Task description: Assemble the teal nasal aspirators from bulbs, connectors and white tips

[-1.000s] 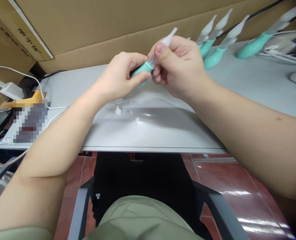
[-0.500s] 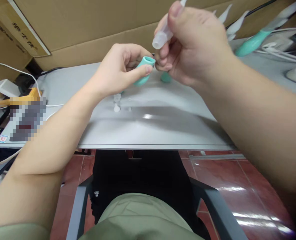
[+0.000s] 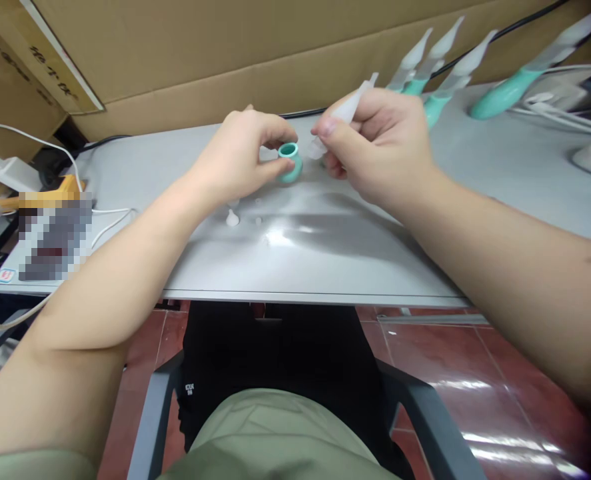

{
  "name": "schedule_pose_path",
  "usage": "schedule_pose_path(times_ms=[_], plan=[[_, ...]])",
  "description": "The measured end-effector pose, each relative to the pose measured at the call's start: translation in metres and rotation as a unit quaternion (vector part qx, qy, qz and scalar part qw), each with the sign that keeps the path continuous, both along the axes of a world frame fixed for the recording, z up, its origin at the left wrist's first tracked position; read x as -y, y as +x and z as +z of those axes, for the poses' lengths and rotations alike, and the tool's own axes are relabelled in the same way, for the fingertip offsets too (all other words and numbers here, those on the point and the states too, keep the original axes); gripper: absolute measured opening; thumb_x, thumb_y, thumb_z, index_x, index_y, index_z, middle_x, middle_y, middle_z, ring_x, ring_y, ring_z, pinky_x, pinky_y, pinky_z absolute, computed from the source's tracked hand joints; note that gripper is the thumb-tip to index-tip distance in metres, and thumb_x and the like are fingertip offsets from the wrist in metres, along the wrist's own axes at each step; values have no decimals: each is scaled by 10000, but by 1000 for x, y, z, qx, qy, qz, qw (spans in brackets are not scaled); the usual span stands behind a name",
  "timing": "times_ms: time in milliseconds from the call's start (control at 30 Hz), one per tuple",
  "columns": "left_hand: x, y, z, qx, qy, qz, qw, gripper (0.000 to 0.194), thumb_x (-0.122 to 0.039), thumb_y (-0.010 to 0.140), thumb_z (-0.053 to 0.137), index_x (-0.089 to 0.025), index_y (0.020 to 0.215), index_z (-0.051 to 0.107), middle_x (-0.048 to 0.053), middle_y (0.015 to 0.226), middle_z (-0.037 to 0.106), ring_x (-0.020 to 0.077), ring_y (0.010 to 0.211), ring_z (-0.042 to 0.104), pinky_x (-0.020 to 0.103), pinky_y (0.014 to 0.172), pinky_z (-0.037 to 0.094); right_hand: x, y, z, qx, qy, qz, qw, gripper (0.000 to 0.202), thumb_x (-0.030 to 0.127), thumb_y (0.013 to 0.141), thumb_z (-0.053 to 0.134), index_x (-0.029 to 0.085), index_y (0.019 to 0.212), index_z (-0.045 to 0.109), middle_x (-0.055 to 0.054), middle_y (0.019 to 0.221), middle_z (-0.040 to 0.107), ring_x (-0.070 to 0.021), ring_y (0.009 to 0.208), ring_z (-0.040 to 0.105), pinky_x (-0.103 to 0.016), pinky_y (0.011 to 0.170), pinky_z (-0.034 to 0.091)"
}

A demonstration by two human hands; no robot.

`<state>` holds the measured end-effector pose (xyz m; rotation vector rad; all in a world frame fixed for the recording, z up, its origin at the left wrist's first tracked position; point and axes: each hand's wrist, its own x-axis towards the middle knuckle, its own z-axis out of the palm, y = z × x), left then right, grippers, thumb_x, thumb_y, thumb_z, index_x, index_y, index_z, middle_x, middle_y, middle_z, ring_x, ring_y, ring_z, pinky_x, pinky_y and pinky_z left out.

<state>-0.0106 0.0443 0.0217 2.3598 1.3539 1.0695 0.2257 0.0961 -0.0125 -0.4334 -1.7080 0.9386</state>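
My left hand [image 3: 248, 150] has its thumb and fingers closed round a teal squeeze bulb [image 3: 290, 171], low over the desk or resting on it. The bulb's round mouth faces up, and nothing sits in it. To its right, my right hand [image 3: 380, 137] pinches a translucent white nozzle tube [image 3: 348, 110], thin tip slanting up and to the right. The tube's wide lower end is blurred and partly behind the fingers. A small white cone-shaped piece [image 3: 232, 219] and a tiny white disc [image 3: 258, 221] lie in front of the left hand.
Several bulbs with white nozzles [image 3: 438, 100] stand at the back right, and another bulb [image 3: 508, 93] leans beside white cables [image 3: 565, 110]. Cardboard [image 3: 200, 53] walls the back of the grey desk [image 3: 325, 267]. A charger [image 3: 15, 175] and a yellow object [image 3: 45, 197] are at left.
My left hand has lowered the teal bulb and turned it upright. My right hand has come down with the nozzle tube, uncovering the bulbs at the back right.
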Motion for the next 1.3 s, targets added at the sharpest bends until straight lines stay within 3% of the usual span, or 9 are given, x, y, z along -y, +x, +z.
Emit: schedule_pose_path(times_ms=[67, 133, 300, 400, 567, 767, 933, 1067, 1300], plan=[[-5, 0, -4, -14, 2, 11, 1000, 273, -125, 773, 923, -349, 919, 871, -14, 1057, 954, 365, 1082, 887, 836, 1606, 311, -1, 1, -4, 13, -16, 18, 1000, 698, 808, 890, 1135, 243, 872, 725, 35, 640, 617, -120, 491, 480, -375, 498, 313], [-11, -1, -7, -19, 8, 13, 1000, 312, -113, 762, 914, -360, 951, 887, -14, 1072, 960, 373, 1083, 895, 877, 1628, 195, 0, 3, -4, 31, -27, 37, 998, 708, 816, 887, 1141, 237, 889, 734, 35, 647, 633, -117, 492, 486, -366, 494, 319], [-21, -6, -15, -48, 13, 12, 999, 329, -141, 766, 937, -360, 1003, 875, 11, 1036, 946, 383, 1049, 894, 936, 1596, 215, 8, 7, 2, 56, -38, 56, 996, 674, 776, 943, 1126, 234, 896, 728, 34, 673, 644, -108, 533, 488, -346, 529, 329], [-18, -5, -17, -72, 0, 30, 997, 352, -176, 777, 968, -340, 1073, 869, 36, 1161, 966, 407, 1173, 889, 919, 1604, 198, 11, 9, 3, 60, -44, 67, 995, 671, 783, 950, 1123, 232, 949, 741, 37, 710, 655, -105, 564, 498, -338, 549, 335], [-3, -2, -11, -75, 71, -3, 995, 415, -243, 897, 921, -354, 1296, 893, 69, 1482, 936, 423, 1485, 796, 737, 1560, 416, 11, 7, 2, 49, -45, 96, 993, 722, 871, 941, 1087, 265, 1044, 709, 57, 746, 634, -116, 624, 547, -324, 570, 397], [15, 7, -2, -42, 117, -31, 992, 244, -333, 1037, 849, -332, 1274, 906, 75, 1228, 937, 391, 1327, 876, 624, 1291, 687, 18, 3, 2, 14, -33, 107, 994, 684, 856, 992, 1055, 273, 1087, 711, 37, 754, 643, -130, 615, 576, -311, 529, 451], [22, 16, -7, 71, 39, -68, 994, 315, -407, 1133, 871, -283, 1422, 856, 29, 1110, 952, 323, 1139, 967, 545, 1106, 780, 14, 5, -1, -2, -31, 139, 990, 585, 757, 964, 1116, 277, 1160, 846, 6, 855, 791, -162, 652, 684, -314, 522, 541], [30, 22, -3, 154, -59, -93, 982, 311, -334, 1128, 886, -244, 1425, 858, 49, 1105, 968, 330, 1097, 992, 518, 1021, 822, 14, 12, 2, 23, -53, 127, 990, 673, 865, 909, 1104, 268, 1141, 896, -18, 877, 825, -185, 708, 726, -333, 589, 606], [36, 18, 13, 144, -127, -108, 976, 192, -380, 1079, 993, -261, 1209, 917, 55, 1110, 973, 358, 1182, 993, 508, 1009, 837, 25, 16, 14, 64, -74, 100, 990, 695, 921, 904, 1073, 258, 907, 863, -7, 726, 683, -136, 607, 486, -328, 546, 431]])
